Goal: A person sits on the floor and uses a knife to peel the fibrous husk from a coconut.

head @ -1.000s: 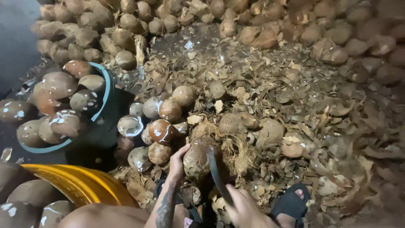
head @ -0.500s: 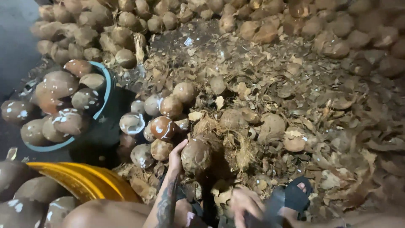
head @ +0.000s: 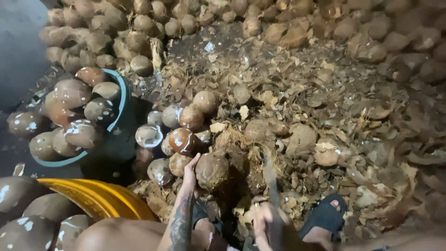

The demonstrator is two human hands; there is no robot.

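The right hand (head: 267, 223) has swung its blade (head: 269, 174) back up, now pointing toward twelve o'clock just right of the coconut (head: 212, 169); half a second ago it had dropped toward six o'clock, out of sight.

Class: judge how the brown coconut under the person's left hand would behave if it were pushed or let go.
The coconut looks round, so it would probably roll once the left hand lets go. Its rough, fibrous surface likely grips well, and the loose husk scraps around it may stop it soon.

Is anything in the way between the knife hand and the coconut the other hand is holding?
Nothing visible. The left hand steadies the brown coconut, and the blade in the right hand rises just beside it, with only loose husk between them.
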